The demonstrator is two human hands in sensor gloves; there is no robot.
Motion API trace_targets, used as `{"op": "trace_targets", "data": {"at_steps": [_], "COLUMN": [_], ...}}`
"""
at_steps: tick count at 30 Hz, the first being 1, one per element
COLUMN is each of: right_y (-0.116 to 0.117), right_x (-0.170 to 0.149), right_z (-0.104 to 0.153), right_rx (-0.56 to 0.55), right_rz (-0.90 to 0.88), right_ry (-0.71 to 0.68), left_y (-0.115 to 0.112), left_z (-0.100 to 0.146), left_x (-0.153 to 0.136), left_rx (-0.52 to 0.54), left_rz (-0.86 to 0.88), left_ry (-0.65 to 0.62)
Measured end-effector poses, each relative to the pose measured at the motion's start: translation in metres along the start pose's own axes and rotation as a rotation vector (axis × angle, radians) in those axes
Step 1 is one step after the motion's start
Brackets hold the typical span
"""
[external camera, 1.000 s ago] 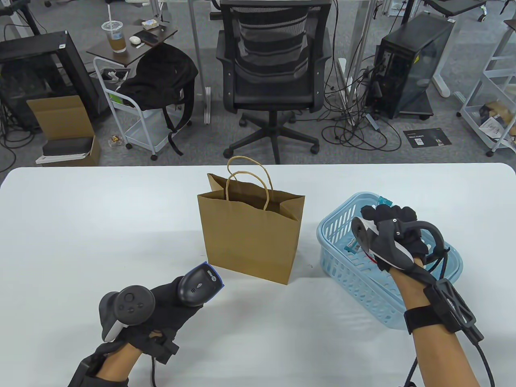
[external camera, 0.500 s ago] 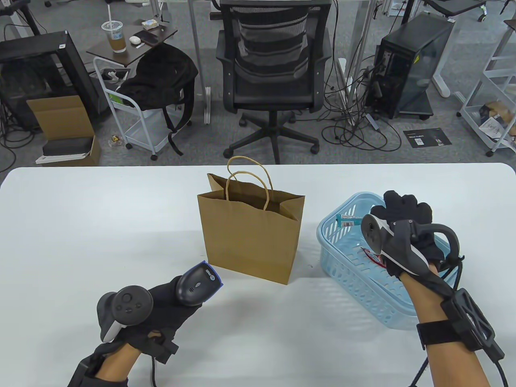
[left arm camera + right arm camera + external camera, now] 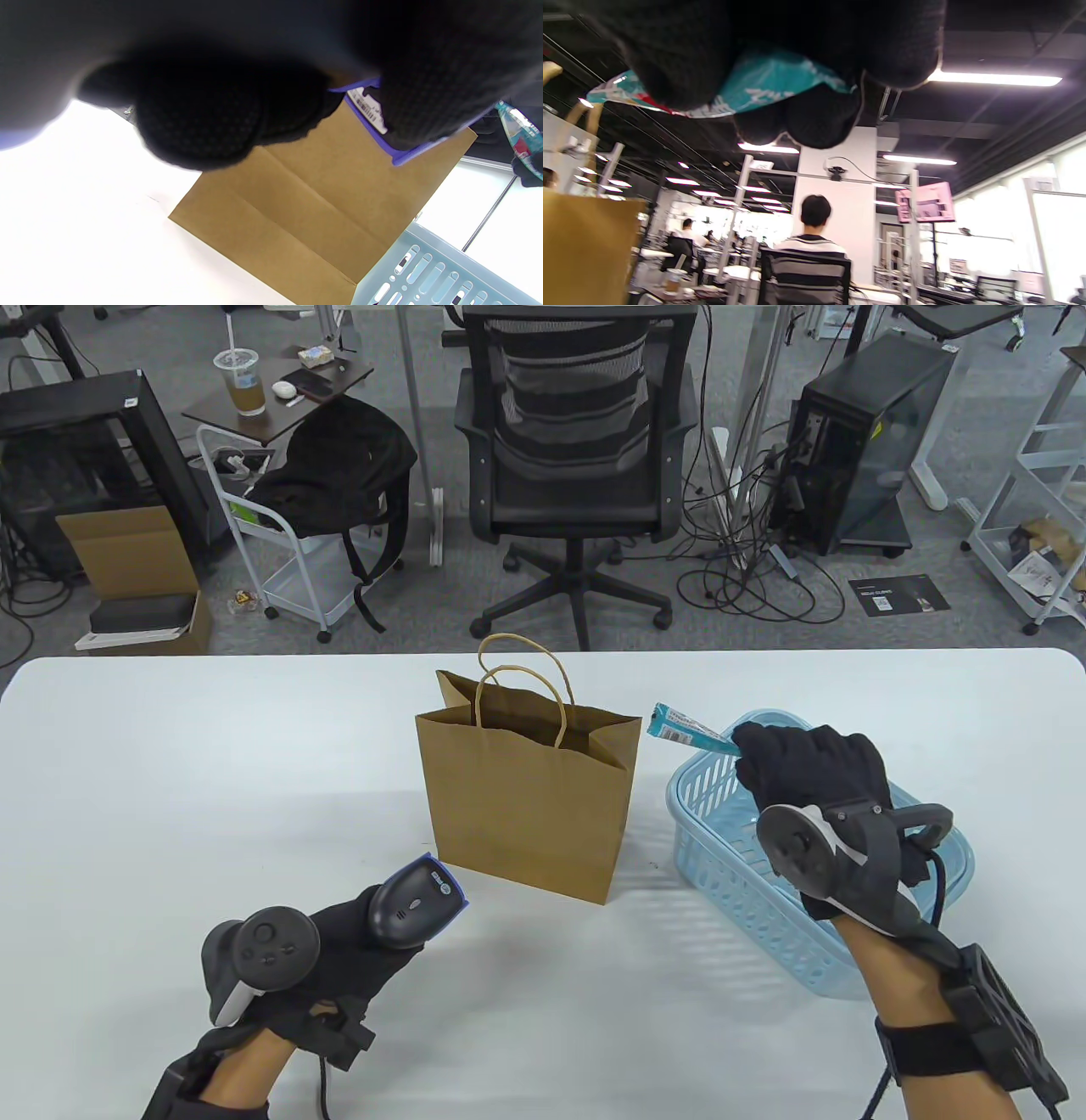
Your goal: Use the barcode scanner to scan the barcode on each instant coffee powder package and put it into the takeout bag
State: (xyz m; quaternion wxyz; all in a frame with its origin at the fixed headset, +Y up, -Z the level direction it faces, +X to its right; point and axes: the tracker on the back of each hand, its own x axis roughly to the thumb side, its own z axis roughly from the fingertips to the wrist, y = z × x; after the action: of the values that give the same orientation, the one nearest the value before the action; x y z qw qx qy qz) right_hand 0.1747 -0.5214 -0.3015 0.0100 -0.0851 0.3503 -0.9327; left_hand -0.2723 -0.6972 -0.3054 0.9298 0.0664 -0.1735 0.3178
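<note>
Now, counts: we see one barcode scanner, one takeout bag, one basket and one coffee package in plain sight; whatever else lies in the basket is hidden behind our right hand.
Right hand: clenched round the coffee package, held above the basket's far rim, with the package poking out past the fingers toward the bag.
Coffee package: a slim teal stick with a white printed patch and a touch of red; its free end is just beside the bag's upper corner, not touching it.
Left hand: wrapped round the scanner's handle, low over the counter, well to the left of the right hand.
Barcode scanner: dark grey with a blue-edged head that points toward the bag.
Takeout bag: brown paper, upright, mouth open, two twisted handles, standing between our hands.
Basket: pale blue slotted plastic, under our right hand.
</note>
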Motion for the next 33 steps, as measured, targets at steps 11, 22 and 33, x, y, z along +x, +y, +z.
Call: {"op": "trace_targets", "data": {"at_steps": [11,22,33], "right_y": [0.008,0.045,0.108], "right_x": [0.059,0.095,0.109], "right_z": [0.026,0.053,0.090], "right_rx": [0.036,0.114,0.068], "right_rz": [-0.071,-0.228,-0.343], "right_ry": [-0.129,-0.065,-0.030], "left_y": [0.001,0.001,0.002], "left_z": [0.000,0.000,0.001], "left_x": [0.000,-0.001,-0.001], "left_rx": [0.002,0.004,0.009], "left_rz": [0.003,0.006,0.019], "left_ry": [-0.002,-0.009,-0.019]}}
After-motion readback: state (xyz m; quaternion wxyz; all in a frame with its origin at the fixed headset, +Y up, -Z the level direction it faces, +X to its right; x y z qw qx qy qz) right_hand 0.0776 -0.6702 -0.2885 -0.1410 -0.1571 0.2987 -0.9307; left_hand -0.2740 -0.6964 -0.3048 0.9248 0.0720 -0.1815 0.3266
